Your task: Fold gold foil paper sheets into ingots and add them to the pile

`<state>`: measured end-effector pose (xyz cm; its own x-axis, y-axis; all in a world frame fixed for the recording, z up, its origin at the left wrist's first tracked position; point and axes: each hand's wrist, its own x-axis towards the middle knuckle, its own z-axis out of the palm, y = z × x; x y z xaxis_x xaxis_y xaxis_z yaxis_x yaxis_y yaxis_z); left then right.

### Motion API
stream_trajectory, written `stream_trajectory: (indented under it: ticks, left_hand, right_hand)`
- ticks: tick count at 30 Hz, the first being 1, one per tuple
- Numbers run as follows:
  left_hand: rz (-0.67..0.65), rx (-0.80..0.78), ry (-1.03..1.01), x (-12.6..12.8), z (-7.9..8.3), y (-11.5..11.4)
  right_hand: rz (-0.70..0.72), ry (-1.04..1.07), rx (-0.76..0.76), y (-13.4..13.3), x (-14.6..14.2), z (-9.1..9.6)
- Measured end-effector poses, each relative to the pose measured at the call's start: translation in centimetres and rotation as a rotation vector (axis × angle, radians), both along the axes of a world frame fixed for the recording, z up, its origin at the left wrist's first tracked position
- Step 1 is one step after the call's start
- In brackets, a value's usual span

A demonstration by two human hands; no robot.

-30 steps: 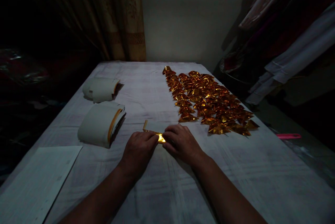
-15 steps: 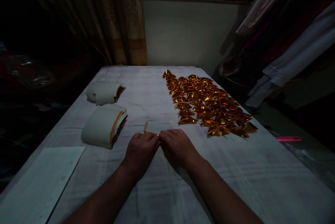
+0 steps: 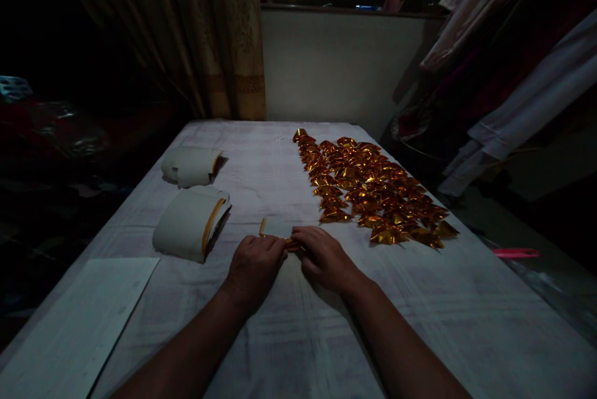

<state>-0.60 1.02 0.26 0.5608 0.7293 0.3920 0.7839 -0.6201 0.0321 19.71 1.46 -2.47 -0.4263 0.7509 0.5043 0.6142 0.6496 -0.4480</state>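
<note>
Both hands meet at the middle of the cloth-covered table (image 3: pixel 280 337), working on one sheet of paper (image 3: pixel 278 229), pale with a gold edge. Its near part is folded or rolled, and much of it is hidden by my fingers. My left hand (image 3: pixel 256 268) is closed on the left end of the fold. Thumb and fingers of my right hand (image 3: pixel 324 259) pinch the right end, where a bit of gold shows between the hands. Beyond and to the right lie many shiny folded gold foil pieces (image 3: pixel 387 188), crowded in rows.
Two curved stacks of pale paper with gold edges, a nearer stack (image 3: pixel 184 225) and a farther stack (image 3: pixel 191 166), lie on the left. A white sheet or board (image 3: pixel 79 318) covers the near left corner. A pink handle (image 3: pixel 515 253) shows beyond the right edge; clothes (image 3: pixel 527 94) hang there.
My right hand has shifted slightly right and its fingers have lifted a little, showing more of the gold fold. The left hand keeps its hold. The view has tilted slightly.
</note>
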Motion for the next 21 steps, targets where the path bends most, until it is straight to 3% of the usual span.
stream_trajectory:
  ticks: [10, 21]
  left_hand:
    - [-0.129, 0.02, -0.104, -0.6, 0.1, -0.6]
    - [-0.098, -0.05, -0.195, -0.5, 0.0, -0.6]
  right_hand:
    - [-0.066, -0.091, 0.045, 0.7, 0.4, 0.1]
    - [-0.201, -0.062, -0.195, 0.0, 0.0, 1.1]
